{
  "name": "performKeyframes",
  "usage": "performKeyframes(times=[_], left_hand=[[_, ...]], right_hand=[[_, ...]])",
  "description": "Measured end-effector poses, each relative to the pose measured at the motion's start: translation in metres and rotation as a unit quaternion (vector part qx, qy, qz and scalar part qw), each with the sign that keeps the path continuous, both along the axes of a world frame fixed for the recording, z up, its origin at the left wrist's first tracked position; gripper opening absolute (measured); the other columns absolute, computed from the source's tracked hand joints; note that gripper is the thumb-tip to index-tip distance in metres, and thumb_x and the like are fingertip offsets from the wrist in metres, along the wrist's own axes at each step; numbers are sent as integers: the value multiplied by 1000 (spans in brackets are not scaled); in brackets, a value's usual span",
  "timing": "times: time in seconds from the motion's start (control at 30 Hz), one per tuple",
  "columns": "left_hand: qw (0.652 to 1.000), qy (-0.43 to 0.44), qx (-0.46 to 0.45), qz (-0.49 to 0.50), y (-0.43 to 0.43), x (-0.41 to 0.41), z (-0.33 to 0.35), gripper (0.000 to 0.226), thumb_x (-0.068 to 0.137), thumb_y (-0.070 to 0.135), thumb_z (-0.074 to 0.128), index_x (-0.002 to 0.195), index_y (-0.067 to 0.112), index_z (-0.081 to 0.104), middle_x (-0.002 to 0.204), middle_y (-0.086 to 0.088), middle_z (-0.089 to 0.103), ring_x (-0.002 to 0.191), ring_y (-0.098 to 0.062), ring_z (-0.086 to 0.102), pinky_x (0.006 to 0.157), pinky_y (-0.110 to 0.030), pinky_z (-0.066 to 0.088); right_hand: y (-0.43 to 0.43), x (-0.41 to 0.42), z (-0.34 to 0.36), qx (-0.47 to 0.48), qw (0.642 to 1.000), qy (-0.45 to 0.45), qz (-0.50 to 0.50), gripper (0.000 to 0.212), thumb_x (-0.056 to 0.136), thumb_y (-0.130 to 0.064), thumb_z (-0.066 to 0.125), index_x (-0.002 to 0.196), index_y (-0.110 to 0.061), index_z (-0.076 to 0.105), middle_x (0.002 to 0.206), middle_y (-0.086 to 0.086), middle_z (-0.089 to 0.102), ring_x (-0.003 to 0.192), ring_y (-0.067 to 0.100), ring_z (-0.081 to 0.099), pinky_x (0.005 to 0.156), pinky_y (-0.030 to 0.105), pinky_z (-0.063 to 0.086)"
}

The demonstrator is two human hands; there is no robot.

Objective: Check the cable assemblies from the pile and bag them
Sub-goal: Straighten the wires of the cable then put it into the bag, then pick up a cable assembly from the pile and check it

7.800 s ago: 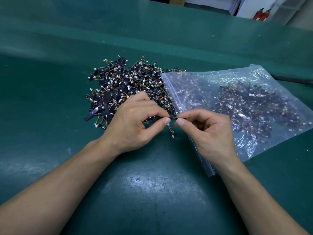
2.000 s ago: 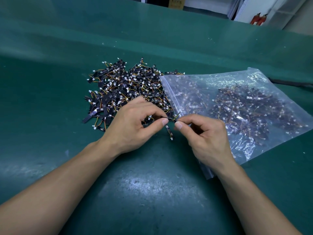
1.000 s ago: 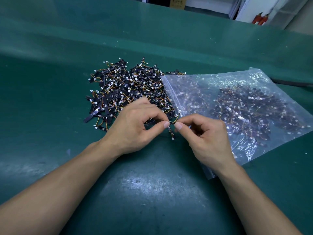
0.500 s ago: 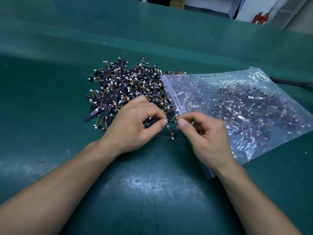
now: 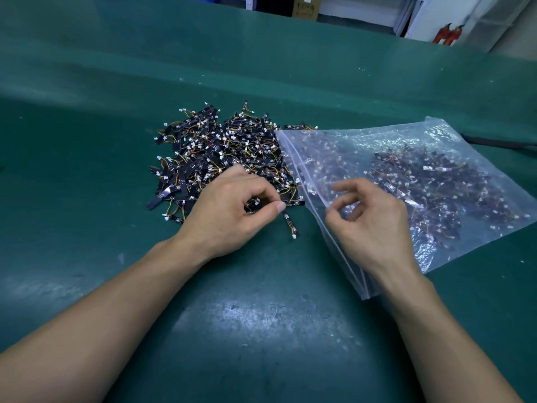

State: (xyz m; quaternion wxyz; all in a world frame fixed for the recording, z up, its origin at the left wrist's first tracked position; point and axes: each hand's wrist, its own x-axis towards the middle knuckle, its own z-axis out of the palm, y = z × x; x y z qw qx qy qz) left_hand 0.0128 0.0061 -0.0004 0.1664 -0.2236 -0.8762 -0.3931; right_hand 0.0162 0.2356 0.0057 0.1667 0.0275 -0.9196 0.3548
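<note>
Pinching one cable assembly (image 5: pixel 293 202) in left hand (image 5: pixel 229 216), thumb against forefinger; right hand (image 5: pixel 369 225) spread loose at zip bag (image 5: pixel 436 181) mouth; pile (image 5: pixel 220 152) at 11 o'clock (risk: wire snags neighbours, drags unchecked pieces into bag)

An electronics assembly workshop. A green mat (image 5: pixel 261 330) covers the bench, with a pile (image 5: pixel 220 152) of small cable assemblies at 12 o'clock. Red extinguishers (image 5: pixel 446 33) stand at 1 o'clock.
</note>
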Motion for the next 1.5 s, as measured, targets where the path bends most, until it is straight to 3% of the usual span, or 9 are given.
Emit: performKeyframes(times=[0.33, 0.6, 0.73, 0.87, 0.97, 1.07, 1.33, 1.43, 1.5], left_hand=[[990, -12, -129, -60, 35, -12, 4, 13, 98, 33, 63, 96, 22, 69, 103, 11, 69, 103, -18, 54, 95, -44, 44], [978, 5, -208, 14, 74, -27, 12, 21, 96, 48, 60, 100, 32, 73, 95, 12, 69, 93, -15, 41, 77, -36, 25], [974, -7, -217, 70, 117, -35, 16, 16, 91, 33, 60, 92, 22, 72, 92, -3, 70, 102, -27, 54, 77, -38, 24], [976, -4, -189, 108, 137, -39, 9, 19, 95, 29, 51, 99, 25, 69, 98, 1, 70, 105, -24, 51, 79, -35, 22], [975, 9, -195, 110, 130, -38, 6, 20, 93, 35, 52, 97, 24, 69, 97, 4, 71, 104, -23, 49, 77, -35, 19], [982, 29, -173, 69, 100, -31, 13, 25, 90, 46, 62, 77, 24, 65, 86, 6, 70, 94, -22, 48, 77, -37, 25], [989, 38, -116, 80, -4, -6, 11, 20, 91, 45, 69, 82, 28, 74, 74, 20, 56, 82, -14, 42, 76, -37, 38], [990, 23, -112, 81, -10, -2, 6, 21, 88, 45, 65, 81, 28, 76, 73, 19, 58, 80, -14, 43, 76, -38, 38], [990, 24, -119, 67, -8, -2, 4, 20, 87, 46, 65, 82, 29, 76, 76, 16, 63, 82, -12, 42, 74, -34, 32]], right_hand=[[2, 0, 9, -173, 983, 51, -17, 22, 78, -21, 64, 90, -39, 63, 74, -15, 71, 56, 9, 55, 63, 34, 52], [1, 6, 18, -205, 975, 90, -14, 26, 82, -14, 64, 91, -38, 61, 76, -13, 71, 54, 7, 54, 58, 26, 46], [0, 7, 20, -223, 968, 116, -17, 26, 82, -13, 64, 92, -37, 62, 74, -18, 68, 54, 6, 54, 58, 24, 47], [1, 5, 19, -240, 962, 128, -16, 25, 82, -11, 65, 92, -34, 63, 72, -19, 67, 55, 4, 55, 57, 16, 45], [0, 4, 17, -232, 965, 121, -5, 25, 81, -13, 64, 91, -35, 62, 73, -16, 68, 55, 5, 55, 56, 16, 44], [0, 3, 14, -217, 971, 99, 1, 23, 79, -16, 64, 92, -36, 61, 75, -14, 70, 54, 7, 55, 58, 22, 46], [-6, 3, 0, -49, 998, 4, 36, 18, 83, -18, 71, 95, -32, 70, 77, -23, 68, 56, 5, 57, 67, 34, 55], [-11, 6, -1, -10, 996, 21, 88, 7, 81, -30, 73, 88, -30, 75, 68, -20, 64, 55, 4, 55, 62, 25, 46], [-16, 10, -2, 28, 992, 12, 126, 19, 76, -48, 74, 82, -30, 76, 63, -17, 61, 56, 4, 54, 58, 24, 43]])
